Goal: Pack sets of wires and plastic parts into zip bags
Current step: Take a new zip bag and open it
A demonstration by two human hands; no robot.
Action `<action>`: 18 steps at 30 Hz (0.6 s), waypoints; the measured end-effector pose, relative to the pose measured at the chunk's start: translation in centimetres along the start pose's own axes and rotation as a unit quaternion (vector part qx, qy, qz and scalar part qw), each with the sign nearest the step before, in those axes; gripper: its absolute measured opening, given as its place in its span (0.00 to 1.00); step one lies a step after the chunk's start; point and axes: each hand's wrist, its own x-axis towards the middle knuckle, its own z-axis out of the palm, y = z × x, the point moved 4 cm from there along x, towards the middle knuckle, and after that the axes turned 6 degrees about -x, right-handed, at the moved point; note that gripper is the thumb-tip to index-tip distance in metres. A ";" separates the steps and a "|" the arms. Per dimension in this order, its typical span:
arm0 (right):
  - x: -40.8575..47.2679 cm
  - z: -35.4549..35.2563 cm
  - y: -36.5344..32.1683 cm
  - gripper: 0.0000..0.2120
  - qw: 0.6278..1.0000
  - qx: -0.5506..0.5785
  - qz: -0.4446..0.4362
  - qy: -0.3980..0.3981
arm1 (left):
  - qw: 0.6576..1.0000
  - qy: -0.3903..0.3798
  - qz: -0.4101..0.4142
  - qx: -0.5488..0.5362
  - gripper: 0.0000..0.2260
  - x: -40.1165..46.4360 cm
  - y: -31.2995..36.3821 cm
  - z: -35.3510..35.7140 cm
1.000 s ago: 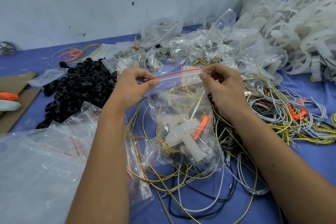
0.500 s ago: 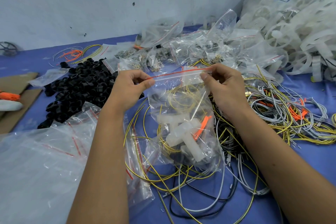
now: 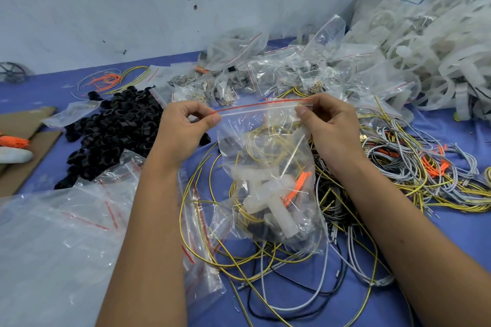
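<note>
The zip bag [image 3: 268,175] hung above the blue table [image 3: 451,260], holding white plastic tubes [image 3: 271,196], yellow wire and an orange piece. At left lay empty zip bags [image 3: 61,233] and a heap of black plastic rings [image 3: 111,135]. The left hand [image 3: 183,130] pinched the bag's red-striped top at its left corner between thumb and forefinger; the right hand [image 3: 329,127] pinched the right corner likewise. Farther right sprawled loose yellow and grey wires [image 3: 414,167], with filled bags [image 3: 292,71] and white plastic parts [image 3: 438,42] behind.
</note>
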 end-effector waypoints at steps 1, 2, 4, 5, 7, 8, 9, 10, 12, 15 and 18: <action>-0.1 0.0 -0.1 0.04 1.000 0.000 0.002 0.000 | 1.000 0.014 0.001 -0.009 0.08 0.1 0.0 0.1; -0.2 0.1 -0.1 0.05 1.000 -0.001 0.004 0.000 | 0.999 0.029 0.001 -0.020 0.09 0.2 -0.1 0.3; -0.5 0.2 -0.8 0.05 1.000 -0.010 0.002 -0.010 | 0.997 0.049 -0.008 -0.058 0.10 0.3 -0.1 0.8; -0.6 0.4 -1.4 0.05 0.999 -0.016 -0.003 -0.028 | 0.995 0.052 -0.017 -0.089 0.10 0.4 -0.1 1.2; -0.8 0.8 -2.8 0.07 0.996 -0.008 -0.009 -0.085 | 0.988 0.055 -0.033 -0.141 0.10 0.4 -0.1 2.0; -1.0 1.0 -3.5 0.11 0.993 0.013 -0.001 -0.121 | 0.985 0.065 -0.037 -0.154 0.09 0.4 0.0 2.3; -1.1 1.1 -4.2 0.12 0.986 0.043 0.016 -0.160 | 0.982 0.081 -0.037 -0.165 0.09 0.3 0.2 2.5; -1.3 1.3 -4.7 0.13 0.975 0.075 0.043 -0.204 | 0.978 0.101 -0.034 -0.181 0.09 0.3 0.4 2.6; -1.9 1.5 -5.6 0.14 0.949 0.091 0.084 -0.289 | 0.963 0.142 -0.032 -0.226 0.09 0.4 0.8 2.6; -3.0 2.3 -5.9 0.22 0.923 -0.012 0.097 -0.372 | 0.946 0.206 -0.037 -0.248 0.11 0.7 1.0 2.5; -3.8 3.7 -5.9 0.19 0.903 -0.071 0.100 -0.412 | 0.936 0.263 -0.042 -0.230 0.12 0.7 0.9 2.0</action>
